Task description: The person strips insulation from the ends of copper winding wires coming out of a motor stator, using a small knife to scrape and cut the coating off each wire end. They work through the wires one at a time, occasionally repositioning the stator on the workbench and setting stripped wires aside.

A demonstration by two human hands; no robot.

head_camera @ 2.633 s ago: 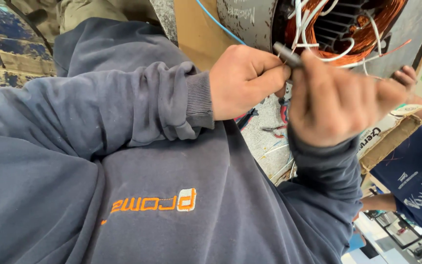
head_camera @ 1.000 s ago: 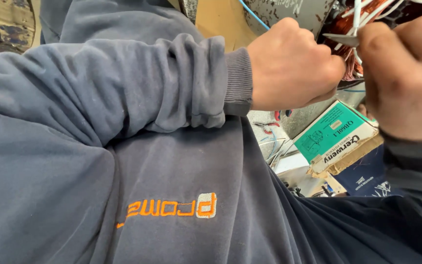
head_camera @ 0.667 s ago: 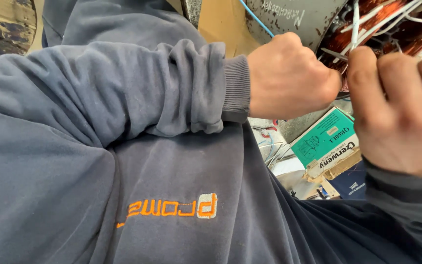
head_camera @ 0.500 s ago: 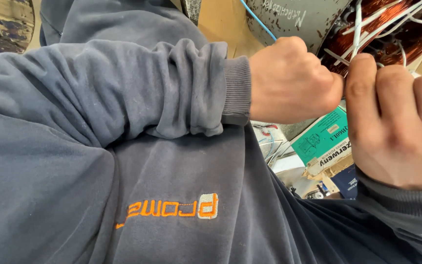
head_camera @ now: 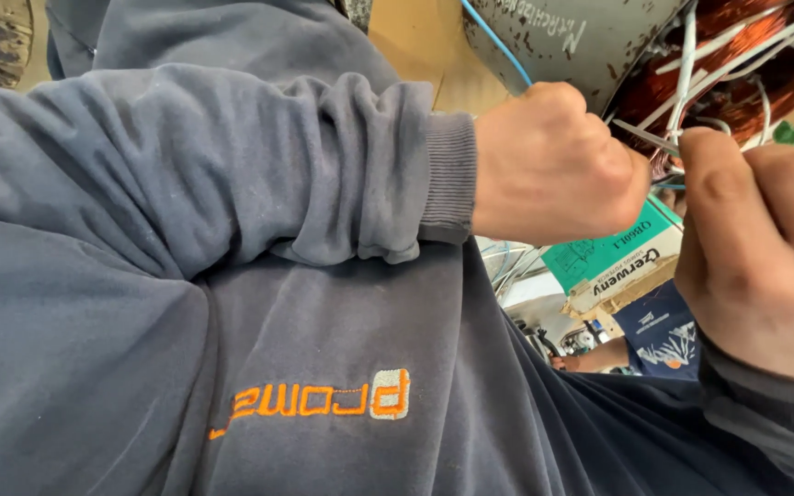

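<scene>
1. A grey-blue sweatshirt (head_camera: 232, 303) with orange chest lettering is seen filling the frame from 6 to 10 o'clock; its left sleeve (head_camera: 232, 165) is bunched at the ribbed cuff.
2. A grey metal motor housing (head_camera: 572, 41) is seen at 12 to 1 o'clock, with a copper winding (head_camera: 746, 73) exposed inside it at 1 to 2 o'clock.
3. The right hand (head_camera: 765, 248) is found at 3 o'clock, fingers curled together and pinched at the wires just below the winding; what lies inside the pinch is hidden.
4. The left hand (head_camera: 553, 165) is found just right of centre, clenched into a fist against the housing's lower edge. Whether something is clamped inside cannot be told.
5. A green and white carton (head_camera: 613, 262) is noted below the hands at 4 o'clock, on a cardboard box.
6. White lead wires (head_camera: 691, 55) are seen crossing the winding and running down to the meeting point of both hands, touching the fingertips.
7. A thin blue wire (head_camera: 498, 46) is seen running over the housing towards the left hand.
</scene>
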